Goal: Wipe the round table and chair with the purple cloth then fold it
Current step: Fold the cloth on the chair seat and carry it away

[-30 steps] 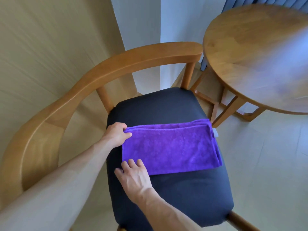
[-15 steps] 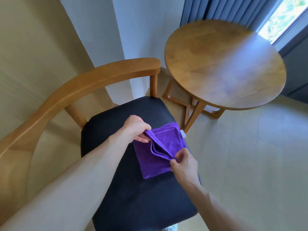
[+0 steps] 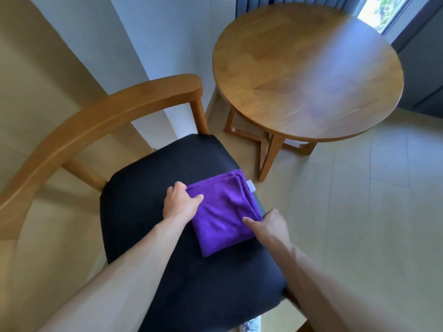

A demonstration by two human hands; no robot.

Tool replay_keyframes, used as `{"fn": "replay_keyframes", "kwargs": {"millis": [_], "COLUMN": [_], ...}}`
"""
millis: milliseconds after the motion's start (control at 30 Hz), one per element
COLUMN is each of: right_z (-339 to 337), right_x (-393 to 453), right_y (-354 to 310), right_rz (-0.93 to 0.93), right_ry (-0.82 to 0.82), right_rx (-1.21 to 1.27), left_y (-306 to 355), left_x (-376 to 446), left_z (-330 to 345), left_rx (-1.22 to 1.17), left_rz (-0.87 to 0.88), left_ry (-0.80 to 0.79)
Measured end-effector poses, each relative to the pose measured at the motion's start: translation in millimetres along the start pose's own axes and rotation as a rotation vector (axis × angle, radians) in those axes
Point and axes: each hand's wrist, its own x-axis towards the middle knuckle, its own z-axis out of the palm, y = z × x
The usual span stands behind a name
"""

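The folded purple terry cloth lies flat on the black padded seat of the wooden chair, toward the seat's right edge, with a small white tag sticking out at its far right corner (the layered edges show along that right side). The left hand rests at the cloth's left edge, its thumb lying straight on top of the fabric; the other fingers curl down beside the edge, and whether they grip a fold cannot be told. The right hand is at the cloth's near right corner, thumb pressed onto the fabric and the remaining fingers tucked over the edge out of view, so their hold cannot be told either. The cloth spans the gap between the two thumbs. Beyond the fingertips, the chair's curved wooden backrest arcs around the left. Farther off to the right stands the round wooden table on the pale tiled floor.
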Motion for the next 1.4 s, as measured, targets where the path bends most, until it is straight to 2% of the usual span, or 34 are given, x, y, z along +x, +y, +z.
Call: {"fn": "replay_keyframes", "kwargs": {"millis": [133, 233, 333, 467, 633, 700, 733, 767, 833, 900, 1000, 1100, 1300, 1400], "right_z": [-4, -1, 0, -13, -42, -38, -29, -18, 7, 21, 28, 31, 37, 38], "right_x": [5, 5, 4, 0, 5, 11, 13, 14, 14, 12, 14, 14, 17, 17], "right_y": [-5, -3, -3, -20, -80, -96, -100, -100, -93, -92, -98, -102, -109, -111], "right_rz": [0.117, 0.225, 0.240, 0.099, -0.221, -0.221, -0.175, -0.131, -0.108, -0.145, -0.139, -0.113, -0.085, -0.058], "right_ry": [-0.090, -0.151, -0.164, -0.123, -0.199, -0.224, -0.235, -0.239, -0.219, -0.146, -0.112, -0.105, -0.214, -0.309], "right_rx": [0.006, 0.210, 0.413, 0.485, 0.567, 0.560, 0.478, 0.335, 0.018, -0.120, -0.102, -0.071, -0.014, 0.140], "left_y": [-2, 2, 2, -9, -41, -56, -63, -69, -76, -74, -59, -45, -35, -37], "left_x": [12, 22, 26, 11, -25, -33, -35, -34, -27, -18, -2, 9, 18, 23], "left_z": [1, -3, -15, -48, -86, -80, -72, -63, -47, -40, -37, -32, -30, -34], "left_rx": [-0.028, 0.116, 0.176, -0.103, -0.662, -0.850, -0.877, -0.788, -0.416, -0.258, -0.263, -0.295, -0.332, -0.364], "left_rz": [0.058, 0.135, 0.244, 0.181, 0.006, -0.144, -0.225, -0.283, -0.317, -0.303, -0.318, -0.368, -0.418, -0.404], "left_ry": [-0.041, -0.100, -0.201, -0.395, -0.325, -0.302, -0.286, -0.244, -0.120, -0.008, 0.081, 0.100, -0.002, -0.066]}}
